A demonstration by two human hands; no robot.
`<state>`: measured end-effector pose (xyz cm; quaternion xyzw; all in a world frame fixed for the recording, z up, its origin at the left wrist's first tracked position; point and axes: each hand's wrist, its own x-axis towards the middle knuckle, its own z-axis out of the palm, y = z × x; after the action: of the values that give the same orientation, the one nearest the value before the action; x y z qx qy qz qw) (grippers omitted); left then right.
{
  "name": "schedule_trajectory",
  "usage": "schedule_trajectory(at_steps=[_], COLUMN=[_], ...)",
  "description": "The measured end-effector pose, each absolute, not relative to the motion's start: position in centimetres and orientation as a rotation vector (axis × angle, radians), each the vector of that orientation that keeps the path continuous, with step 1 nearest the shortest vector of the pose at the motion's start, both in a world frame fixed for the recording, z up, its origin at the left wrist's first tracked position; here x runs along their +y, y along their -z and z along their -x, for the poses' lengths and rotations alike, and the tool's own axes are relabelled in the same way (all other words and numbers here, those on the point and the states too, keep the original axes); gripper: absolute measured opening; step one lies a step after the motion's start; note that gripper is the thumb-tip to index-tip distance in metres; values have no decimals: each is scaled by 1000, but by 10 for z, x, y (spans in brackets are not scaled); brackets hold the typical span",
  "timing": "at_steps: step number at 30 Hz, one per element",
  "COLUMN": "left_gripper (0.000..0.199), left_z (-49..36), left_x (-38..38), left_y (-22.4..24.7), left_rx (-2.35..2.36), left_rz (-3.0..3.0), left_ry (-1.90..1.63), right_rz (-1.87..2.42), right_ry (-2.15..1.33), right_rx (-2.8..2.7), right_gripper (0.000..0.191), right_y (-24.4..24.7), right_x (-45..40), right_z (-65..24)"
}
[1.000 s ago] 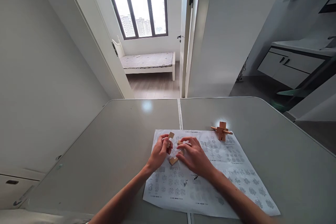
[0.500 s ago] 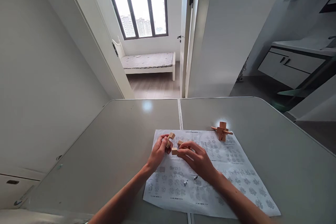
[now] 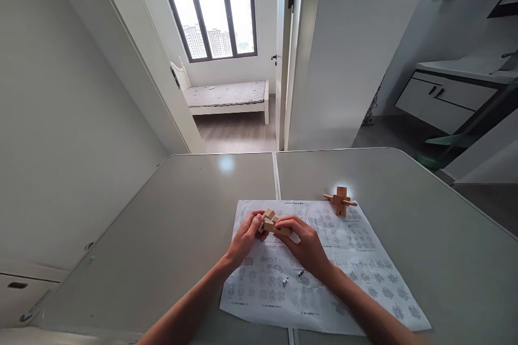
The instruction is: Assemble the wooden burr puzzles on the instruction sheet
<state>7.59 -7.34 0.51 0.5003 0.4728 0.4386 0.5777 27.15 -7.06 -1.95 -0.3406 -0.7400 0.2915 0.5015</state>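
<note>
My left hand (image 3: 247, 233) is closed on a small notched wooden puzzle piece (image 3: 268, 214), held up over the printed sheet. Facing it, my right hand (image 3: 301, 238) pinches another light wooden puzzle piece (image 3: 272, 226) between thumb and fingers. The two pieces meet or overlap between my hands; whether they interlock I cannot tell. Beneath them spreads a large white instruction sheet (image 3: 259, 291) with rows of small grey diagrams. On its upper right corner stands a reddish-brown wooden puzzle (image 3: 341, 202), cross-shaped, with a thin rod through it.
Two small silvery bits (image 3: 300, 273) lie on the sheet in front of my right wrist. The grey table (image 3: 202, 199) has a seam down its middle and a raised rim. Beyond it are a doorway, a bed (image 3: 226, 94) and a window; a cabinet (image 3: 449, 94) is at right.
My right hand's piece has come left and up against the piece in my left hand. The gap between the two pieces has closed. The view has shifted slightly.
</note>
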Motion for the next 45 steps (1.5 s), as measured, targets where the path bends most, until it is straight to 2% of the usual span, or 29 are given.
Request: schedule_trajectory(at_steps=[2,8,11,14,21,26,38,45], left_gripper=[45,40,42,46,43,46,46,44], left_z=[-76,-75,-77,-80,-78,-74,-71,-73], left_x=[-74,-77,-80,-81,-73,-71,-73,-74], left_y=[-5,-6,-7,-7,2,4,-4,-12], left_rx=[1064,1023,1033,1067,1267,1262,1064,978], left_rz=[-1170,-1177,-1188,-1206,-1256,-1266,-1280,-1301], left_ry=[-1012,-915,-898,-917,-1145,-1110,-815,-793], right_rz=[834,740,704,744,881,879,789,798], right_ry=[-797,-1319,-1399,-1312,-907,-725,-704,-709], right_rx=[-1742,-1569,-1558,-1576,-1653,-1715,-1791,-1800], right_gripper=[8,18,22,25,16,13,11,11], right_y=[20,18,18,20,25,28,20,16], right_x=[-69,-66,-65,-64,-64,-64,-67,-68], right_z=[-272,-275,-275,-274,-272,-272,-273,-273])
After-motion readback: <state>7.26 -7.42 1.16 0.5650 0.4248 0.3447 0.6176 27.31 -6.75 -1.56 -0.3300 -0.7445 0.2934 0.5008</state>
